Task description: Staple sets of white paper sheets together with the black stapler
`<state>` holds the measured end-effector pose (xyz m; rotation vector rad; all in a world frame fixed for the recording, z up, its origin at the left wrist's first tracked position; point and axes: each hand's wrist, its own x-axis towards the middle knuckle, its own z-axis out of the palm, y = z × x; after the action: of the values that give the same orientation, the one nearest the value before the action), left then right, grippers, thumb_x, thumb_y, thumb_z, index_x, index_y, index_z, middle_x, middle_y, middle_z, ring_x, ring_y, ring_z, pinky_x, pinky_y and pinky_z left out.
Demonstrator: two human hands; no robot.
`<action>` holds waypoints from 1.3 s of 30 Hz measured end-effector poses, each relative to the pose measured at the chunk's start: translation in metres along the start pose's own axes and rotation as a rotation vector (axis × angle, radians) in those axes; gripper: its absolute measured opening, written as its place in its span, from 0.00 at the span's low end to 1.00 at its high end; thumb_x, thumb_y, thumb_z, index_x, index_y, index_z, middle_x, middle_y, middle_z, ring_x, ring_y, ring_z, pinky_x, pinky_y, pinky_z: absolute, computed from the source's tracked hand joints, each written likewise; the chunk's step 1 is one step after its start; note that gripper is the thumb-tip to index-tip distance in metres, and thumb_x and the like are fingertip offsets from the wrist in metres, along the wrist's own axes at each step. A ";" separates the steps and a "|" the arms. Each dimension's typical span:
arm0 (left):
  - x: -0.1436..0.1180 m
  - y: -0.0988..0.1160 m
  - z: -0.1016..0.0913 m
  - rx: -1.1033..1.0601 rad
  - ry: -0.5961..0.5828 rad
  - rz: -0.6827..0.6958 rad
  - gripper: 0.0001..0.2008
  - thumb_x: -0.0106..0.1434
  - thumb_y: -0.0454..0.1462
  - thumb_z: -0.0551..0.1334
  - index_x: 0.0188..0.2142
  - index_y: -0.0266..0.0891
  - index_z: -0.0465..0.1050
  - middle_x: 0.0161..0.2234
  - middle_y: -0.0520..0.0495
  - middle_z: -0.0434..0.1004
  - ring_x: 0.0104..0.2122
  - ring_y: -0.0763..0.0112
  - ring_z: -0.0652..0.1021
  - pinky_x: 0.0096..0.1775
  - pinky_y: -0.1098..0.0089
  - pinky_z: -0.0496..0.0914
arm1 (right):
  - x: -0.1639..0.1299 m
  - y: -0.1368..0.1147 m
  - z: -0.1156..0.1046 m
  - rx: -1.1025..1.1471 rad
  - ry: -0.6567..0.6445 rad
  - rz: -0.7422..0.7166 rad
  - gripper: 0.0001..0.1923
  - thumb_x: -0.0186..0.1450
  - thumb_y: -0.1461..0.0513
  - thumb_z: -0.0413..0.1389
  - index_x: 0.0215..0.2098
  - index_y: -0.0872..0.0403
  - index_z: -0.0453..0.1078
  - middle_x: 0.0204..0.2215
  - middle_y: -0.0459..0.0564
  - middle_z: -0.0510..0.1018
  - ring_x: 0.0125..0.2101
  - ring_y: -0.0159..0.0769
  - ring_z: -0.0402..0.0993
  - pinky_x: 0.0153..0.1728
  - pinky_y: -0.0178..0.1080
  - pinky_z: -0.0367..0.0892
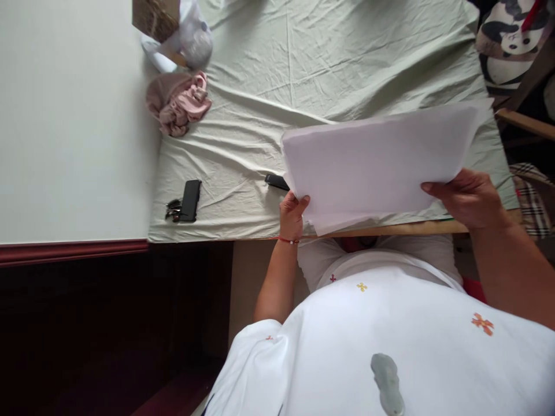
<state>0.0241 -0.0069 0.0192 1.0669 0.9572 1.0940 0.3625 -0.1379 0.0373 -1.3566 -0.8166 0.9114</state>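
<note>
White shirt (390, 341) with small cross motifs fills the near view. Both hands hold a stack of white paper sheets (377, 162) lifted above the pale green bedsheet (329, 58). Left hand (293, 215) pinches the stack's near-left corner, thumb on top; a red thread circles its wrist. Right hand (468, 196) clasps the right edge, thumb over the sheets, fingers beneath. Just past the left hand, partly under the paper, a small black device (276, 182). Further left, a black phone (191, 200); beyond it, bunched pink cloth (180, 104).
</note>
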 end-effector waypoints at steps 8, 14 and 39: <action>0.013 0.036 -0.005 0.135 -0.053 0.276 0.27 0.54 0.51 0.77 0.50 0.45 0.80 0.47 0.47 0.83 0.56 0.60 0.79 0.63 0.59 0.70 | 0.015 -0.018 0.005 0.035 0.060 -0.199 0.15 0.47 0.60 0.78 0.33 0.46 0.84 0.41 0.44 0.88 0.44 0.40 0.83 0.58 0.51 0.74; 0.009 0.021 -0.003 0.142 -0.114 0.177 0.29 0.51 0.51 0.79 0.49 0.42 0.79 0.46 0.46 0.84 0.49 0.62 0.82 0.55 0.62 0.75 | 0.017 -0.004 0.009 -0.149 -0.048 -0.001 0.16 0.49 0.54 0.77 0.33 0.52 0.84 0.41 0.49 0.88 0.41 0.41 0.83 0.54 0.51 0.78; 0.012 -0.006 -0.044 0.445 -0.157 0.040 0.25 0.36 0.41 0.82 0.36 0.44 0.82 0.34 0.42 0.84 0.43 0.49 0.82 0.49 0.55 0.78 | 0.033 -0.019 0.008 -0.372 -0.369 0.025 0.27 0.43 0.45 0.76 0.35 0.50 0.80 0.35 0.48 0.85 0.35 0.39 0.77 0.43 0.42 0.77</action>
<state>-0.0146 0.0123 0.0025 1.5152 1.0828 0.8303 0.3714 -0.1048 0.0557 -1.5402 -1.3042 1.0849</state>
